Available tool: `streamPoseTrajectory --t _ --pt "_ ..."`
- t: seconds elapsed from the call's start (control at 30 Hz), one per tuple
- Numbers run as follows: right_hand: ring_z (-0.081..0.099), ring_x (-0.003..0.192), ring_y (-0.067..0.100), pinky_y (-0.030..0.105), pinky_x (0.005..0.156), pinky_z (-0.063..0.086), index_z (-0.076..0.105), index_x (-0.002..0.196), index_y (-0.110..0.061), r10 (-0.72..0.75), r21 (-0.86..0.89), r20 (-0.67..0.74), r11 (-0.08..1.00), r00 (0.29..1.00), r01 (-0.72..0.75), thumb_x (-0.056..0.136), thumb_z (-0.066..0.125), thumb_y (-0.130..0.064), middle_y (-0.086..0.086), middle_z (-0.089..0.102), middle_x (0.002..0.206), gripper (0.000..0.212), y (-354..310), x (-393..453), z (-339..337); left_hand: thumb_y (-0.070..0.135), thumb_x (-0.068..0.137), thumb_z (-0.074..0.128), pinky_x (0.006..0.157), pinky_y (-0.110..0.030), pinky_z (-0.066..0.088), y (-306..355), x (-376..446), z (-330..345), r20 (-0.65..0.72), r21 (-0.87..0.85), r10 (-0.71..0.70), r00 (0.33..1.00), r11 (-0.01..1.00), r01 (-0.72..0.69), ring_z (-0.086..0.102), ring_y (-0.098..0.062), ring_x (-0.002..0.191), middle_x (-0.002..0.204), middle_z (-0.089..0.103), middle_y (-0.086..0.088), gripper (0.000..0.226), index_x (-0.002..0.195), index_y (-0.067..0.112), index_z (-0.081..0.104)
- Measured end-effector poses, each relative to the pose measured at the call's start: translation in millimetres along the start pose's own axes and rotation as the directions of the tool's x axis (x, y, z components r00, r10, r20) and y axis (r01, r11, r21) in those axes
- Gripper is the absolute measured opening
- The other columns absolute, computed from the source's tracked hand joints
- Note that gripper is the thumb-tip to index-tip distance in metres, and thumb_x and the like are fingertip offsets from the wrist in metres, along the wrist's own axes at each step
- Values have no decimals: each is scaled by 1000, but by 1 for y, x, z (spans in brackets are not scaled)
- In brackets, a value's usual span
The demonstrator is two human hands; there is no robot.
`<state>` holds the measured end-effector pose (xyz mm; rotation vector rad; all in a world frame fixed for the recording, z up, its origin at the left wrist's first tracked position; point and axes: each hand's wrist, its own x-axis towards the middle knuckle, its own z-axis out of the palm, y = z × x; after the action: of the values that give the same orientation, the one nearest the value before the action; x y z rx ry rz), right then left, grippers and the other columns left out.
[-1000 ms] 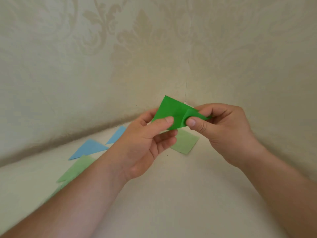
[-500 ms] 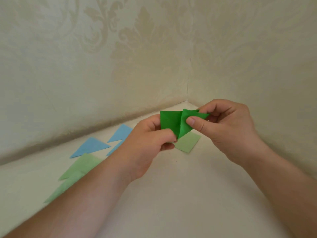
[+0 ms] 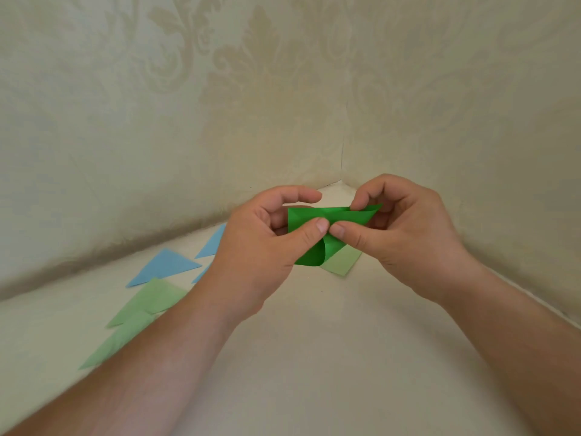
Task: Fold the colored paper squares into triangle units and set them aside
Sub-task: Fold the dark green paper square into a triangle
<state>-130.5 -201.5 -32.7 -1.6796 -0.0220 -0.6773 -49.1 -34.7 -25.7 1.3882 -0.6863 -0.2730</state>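
Both hands' grip (image 3: pixel 327 228) pinches the dark green paper (image 3: pixel 306 218) midair.

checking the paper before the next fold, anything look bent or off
The dark green paper, pinched by both hands, has its lower edge curling over instead of lying creased flat. Nothing else stands out.
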Motion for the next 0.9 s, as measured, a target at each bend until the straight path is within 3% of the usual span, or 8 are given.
streamPoseTrajectory --t 0.13,0.37,0.47,0.6,0.73,0.9 --pt "56 57 12 27 55 48 63 80 -16 -6 -8 -4 1000 1000 6 64 87 -24 -7 65 66 30 -2 0 0 -3 88 74 64 -24 57 0 -1 1 -3 1 13 1000 1000 -13 71 -13 69 76 76 -1 24 102 16 73" --pt "63 69 26 39 67 54 69 77 -28 17 87 -2 996 1000 -17 67 88 -15 7 69 74 25 1 2 0 -1 87 75 59 -18 53 -1 -1 3 -29 33 54 998 998 -53 66 -6 60 63 70 7 18 94 16 74" --pt "63 69 25 35 66 55 69 77 -27 32 113 -1 993 1000 -31 66 90 -16 5 68 73 27 0 2 1 -4 89 72 53 -11 45 -1 -2 5 -17 60 66 998 996 -65 55 2 48 48 57 17 15 95 10 72" --pt "63 69 24 33 66 56 69 77 -28 47 135 -10 990 999 -45 65 89 -17 4 68 72 26 0 2 3 -1 88 75 58 -18 51 -1 -2 4 -25 67 76 997 995 -75 63 -4 58 63 70 8 18 91 17 75" --pt "62 68 23 35 68 56 68 84 -23 55 150 -5 987 998 -54 64 91 -20 3 67 72 30 -2 0 4 -4 90 71 54 -9 43 1 -3 5 -32 108 106 994 989 -102 54 2 48 50 58 19 16 91 11 73" --pt "63 68 19 32 67 57 68 86 -16 45 157 -13 987 999 -42 68 82 -16 3 67 71 23 -4 -1 6 -8 89 70 51 -6 40 1 -3 7 -51 93 109 993 990 -104 54 4 44 45 55 20 12 92 4 71"
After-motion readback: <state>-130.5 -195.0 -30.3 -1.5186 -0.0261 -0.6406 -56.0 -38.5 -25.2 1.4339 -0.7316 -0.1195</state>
